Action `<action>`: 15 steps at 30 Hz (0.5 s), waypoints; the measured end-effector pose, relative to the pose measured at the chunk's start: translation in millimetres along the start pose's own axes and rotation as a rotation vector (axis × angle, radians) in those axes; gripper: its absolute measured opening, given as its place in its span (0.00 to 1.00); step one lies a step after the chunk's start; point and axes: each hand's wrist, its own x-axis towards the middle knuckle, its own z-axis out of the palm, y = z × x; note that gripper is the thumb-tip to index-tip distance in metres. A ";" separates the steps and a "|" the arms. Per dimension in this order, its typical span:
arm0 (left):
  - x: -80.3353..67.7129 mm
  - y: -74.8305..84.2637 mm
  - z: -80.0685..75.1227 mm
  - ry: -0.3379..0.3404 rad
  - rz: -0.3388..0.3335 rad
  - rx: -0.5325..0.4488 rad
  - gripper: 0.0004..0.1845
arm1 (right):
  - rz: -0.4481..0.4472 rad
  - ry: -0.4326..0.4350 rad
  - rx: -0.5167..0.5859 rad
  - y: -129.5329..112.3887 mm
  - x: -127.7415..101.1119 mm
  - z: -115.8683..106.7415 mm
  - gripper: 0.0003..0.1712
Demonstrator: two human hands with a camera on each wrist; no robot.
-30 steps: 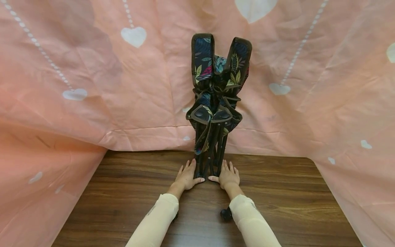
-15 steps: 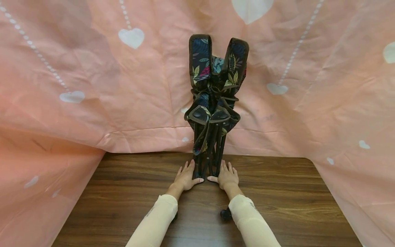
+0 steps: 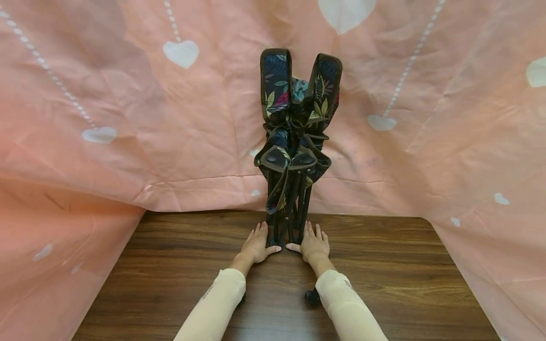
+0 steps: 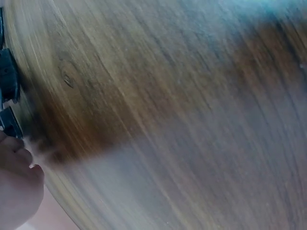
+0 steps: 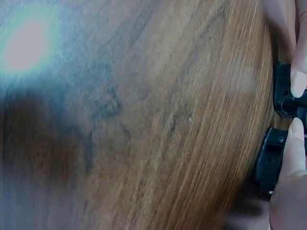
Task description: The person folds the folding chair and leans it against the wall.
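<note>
A folded camping chair point(image 3: 279, 102) with dark leaf-patterned fabric and thin black legs stands upright near the far edge of the wooden table. At the base of its legs my left hand point(image 3: 254, 246) lies along the left side, fingers straight, the thumb stretched across the front. Mirroring it on the right side, my right hand point(image 3: 315, 245) has straight fingers, its thumb also in front of the feet. Both thumb tips show against the black plastic feet point(image 5: 271, 158) in the right wrist view. The left wrist view catches only part of a hand point(image 4: 19, 196) and the feet point(image 4: 8, 79).
The brown wooden tabletop point(image 3: 384, 270) extends to both sides. Pink cloth point(image 3: 204, 142) with white hearts hangs behind and along the sides, close behind the chair. A small black object point(image 3: 312, 297) sits by the right sleeve.
Both hands keep their place at the chair's feet. The whole head view has shifted very slightly; the chair itself stays put.
</note>
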 end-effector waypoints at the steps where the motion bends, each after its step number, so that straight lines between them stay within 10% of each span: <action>1: -0.7 1.9 -0.2 0.001 -0.012 0.009 0.50 | 0.010 -0.001 0.001 -0.2 -0.7 -0.5 0.60; 15: -13.8 20.7 7.3 0.015 -0.065 0.246 0.41 | 0.106 0.178 0.099 -15.7 -19.4 8.7 0.60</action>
